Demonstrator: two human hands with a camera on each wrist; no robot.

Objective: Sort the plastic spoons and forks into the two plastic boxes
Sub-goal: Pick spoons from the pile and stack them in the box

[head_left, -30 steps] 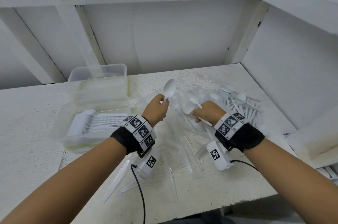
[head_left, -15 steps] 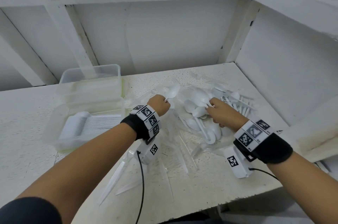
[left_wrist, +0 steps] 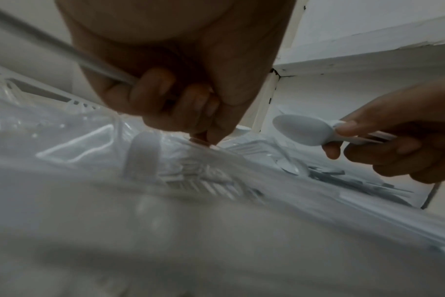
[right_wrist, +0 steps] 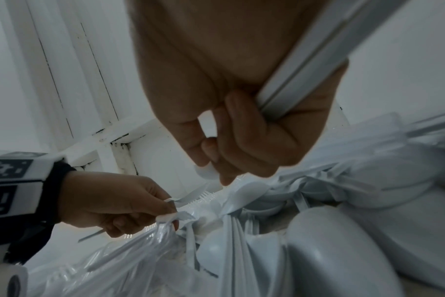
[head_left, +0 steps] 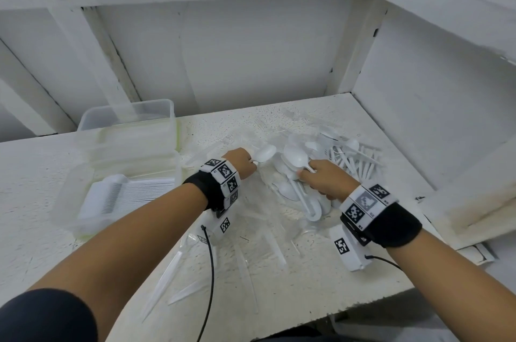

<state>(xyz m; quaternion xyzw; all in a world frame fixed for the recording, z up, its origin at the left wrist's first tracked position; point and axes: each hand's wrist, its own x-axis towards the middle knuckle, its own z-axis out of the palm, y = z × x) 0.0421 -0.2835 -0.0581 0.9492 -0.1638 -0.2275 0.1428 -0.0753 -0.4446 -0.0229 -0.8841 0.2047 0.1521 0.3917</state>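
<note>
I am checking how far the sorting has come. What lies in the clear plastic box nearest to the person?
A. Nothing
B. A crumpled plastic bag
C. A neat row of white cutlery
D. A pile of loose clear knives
C: in the head view the near box holds a tidy row of white cutlery packed side by side.

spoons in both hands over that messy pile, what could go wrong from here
1. The left hand grips a white plastic spoon while also pinching at the clear plastic wrap over the pile; the spoon might slip.
2. The right hand holds white plastic spoons above the mixed heap of white spoons and forks; lifting could drag neighbours off the white table.
</note>
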